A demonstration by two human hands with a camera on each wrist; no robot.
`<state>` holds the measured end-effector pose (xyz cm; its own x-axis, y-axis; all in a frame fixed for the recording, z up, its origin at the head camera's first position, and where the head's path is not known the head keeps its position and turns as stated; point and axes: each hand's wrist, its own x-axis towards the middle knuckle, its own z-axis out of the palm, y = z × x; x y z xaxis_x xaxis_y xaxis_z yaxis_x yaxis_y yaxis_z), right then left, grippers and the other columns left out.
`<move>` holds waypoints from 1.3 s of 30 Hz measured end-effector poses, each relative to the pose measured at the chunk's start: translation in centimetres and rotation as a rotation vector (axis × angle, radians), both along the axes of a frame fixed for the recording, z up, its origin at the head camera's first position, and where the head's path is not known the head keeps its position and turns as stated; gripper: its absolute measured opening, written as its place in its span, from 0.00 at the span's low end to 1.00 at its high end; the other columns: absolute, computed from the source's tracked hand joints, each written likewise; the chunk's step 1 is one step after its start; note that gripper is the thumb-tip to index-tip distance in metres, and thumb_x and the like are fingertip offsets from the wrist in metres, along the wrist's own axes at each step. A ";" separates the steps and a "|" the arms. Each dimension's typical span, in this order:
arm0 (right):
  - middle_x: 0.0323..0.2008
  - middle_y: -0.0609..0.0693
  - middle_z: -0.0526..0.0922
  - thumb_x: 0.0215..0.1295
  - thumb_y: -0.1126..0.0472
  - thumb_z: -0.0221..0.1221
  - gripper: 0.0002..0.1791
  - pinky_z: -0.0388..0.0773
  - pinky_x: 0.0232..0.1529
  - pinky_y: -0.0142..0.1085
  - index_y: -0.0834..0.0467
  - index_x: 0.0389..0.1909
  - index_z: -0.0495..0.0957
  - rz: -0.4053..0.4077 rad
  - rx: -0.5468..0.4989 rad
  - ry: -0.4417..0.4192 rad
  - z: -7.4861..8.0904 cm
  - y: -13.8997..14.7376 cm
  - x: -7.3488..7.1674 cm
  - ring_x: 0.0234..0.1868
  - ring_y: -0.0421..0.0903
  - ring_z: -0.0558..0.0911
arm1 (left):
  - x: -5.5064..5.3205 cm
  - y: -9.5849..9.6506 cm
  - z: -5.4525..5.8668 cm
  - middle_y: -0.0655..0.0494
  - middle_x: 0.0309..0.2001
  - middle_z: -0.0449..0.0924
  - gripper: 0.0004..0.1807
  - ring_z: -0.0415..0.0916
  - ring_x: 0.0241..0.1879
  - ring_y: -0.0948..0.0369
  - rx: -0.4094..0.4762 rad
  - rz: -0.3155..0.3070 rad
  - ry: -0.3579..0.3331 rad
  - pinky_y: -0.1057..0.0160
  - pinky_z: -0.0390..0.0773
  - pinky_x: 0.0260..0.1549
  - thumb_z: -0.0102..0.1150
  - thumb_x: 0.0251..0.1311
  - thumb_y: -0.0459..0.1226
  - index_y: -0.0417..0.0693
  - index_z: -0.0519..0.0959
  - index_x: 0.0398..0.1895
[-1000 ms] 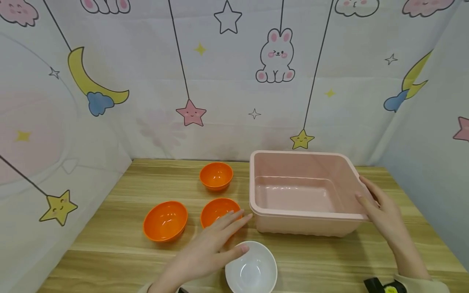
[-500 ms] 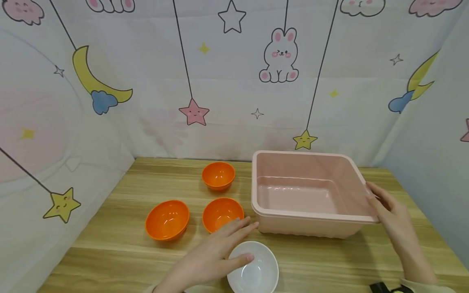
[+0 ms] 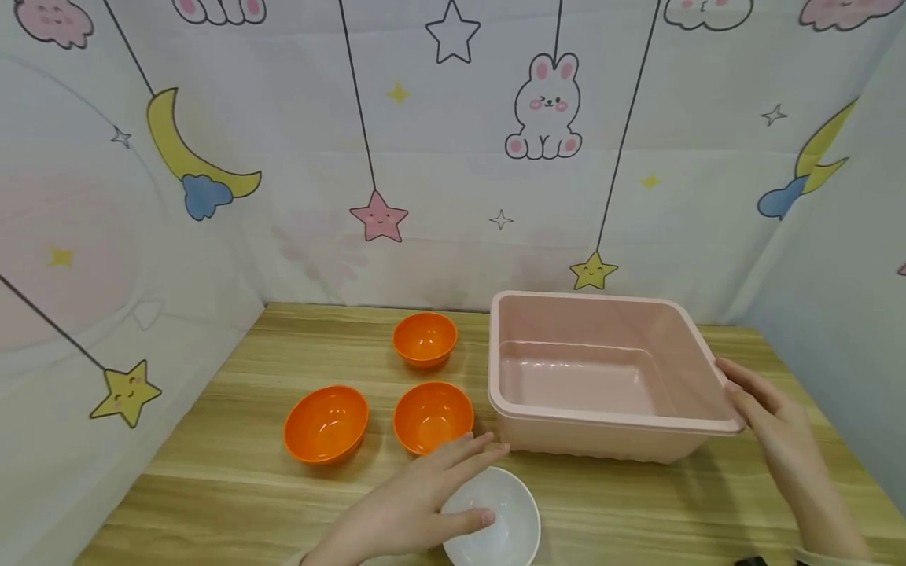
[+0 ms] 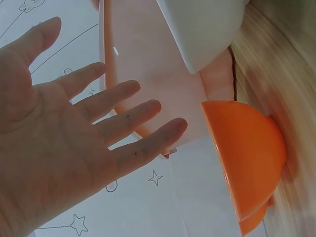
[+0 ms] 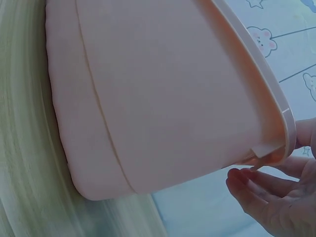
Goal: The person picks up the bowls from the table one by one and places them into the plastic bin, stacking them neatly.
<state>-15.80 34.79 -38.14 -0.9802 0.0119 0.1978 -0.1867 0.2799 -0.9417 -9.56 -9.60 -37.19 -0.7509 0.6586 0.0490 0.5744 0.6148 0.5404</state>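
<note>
Toward two o'clock on the worktop (image 3: pixel 205 503), a pink tub (image 3: pixel 602 442) sits mouth upward; steadying or shifting it from one end seems to be the step in hand. Its rim (image 3: pixel 616 420) is pinched at three o'clock by the right hand (image 3: pixel 775 432), with fingertips tucked near the lip. Such a one-ended grip probably gives poor leverage, so any push or pull should be gentle and level. The right forearm slants up from five o'clock.

Toward six o'clock, the left hand (image 3: pixel 418 503) holds nothing: straight, spread fingers point to two o'clock, the thumb above the white bowl (image 3: pixel 513 515). Extra height there would help it avoid the near orange bowl (image 3: pixel 433 417), eleven o'clock from the white one. Beyond are the left orange bowl (image 3: pixel 326 424), at ten, and the far orange bowl (image 3: pixel 425 339), at eleven.
</note>
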 end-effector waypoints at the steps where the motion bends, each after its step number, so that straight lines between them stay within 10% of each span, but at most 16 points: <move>1: 0.53 0.23 0.74 0.73 0.60 0.49 0.25 0.70 0.40 0.16 0.54 0.69 0.64 0.001 0.009 -0.001 0.0 0.1 0.0 0.48 0.20 0.74 | 0.0 0.0 0.0 0.64 0.75 0.52 0.34 0.54 0.74 0.57 -0.006 -0.008 0.001 0.45 0.63 0.67 0.44 0.66 0.61 0.73 0.52 0.74; 19: 0.57 0.22 0.71 0.74 0.59 0.48 0.26 0.62 0.43 0.15 0.55 0.71 0.62 0.017 0.138 0.008 -0.4 0.9 0.3 0.54 0.16 0.69 | -0.2 0.2 -0.9 0.62 0.75 0.54 0.35 0.54 0.74 0.54 -0.032 -0.047 0.026 0.45 0.62 0.67 0.49 0.65 0.59 0.73 0.52 0.74; 39: 0.59 0.29 0.74 0.73 0.65 0.47 0.25 0.65 0.47 0.15 0.58 0.70 0.62 0.116 -0.176 -0.012 -0.9 1.4 0.1 0.56 0.21 0.71 | 0.2 0.7 -1.6 0.69 0.76 0.47 0.37 0.52 0.75 0.58 -0.091 -0.101 0.013 0.47 0.65 0.66 0.47 0.63 0.62 0.78 0.47 0.73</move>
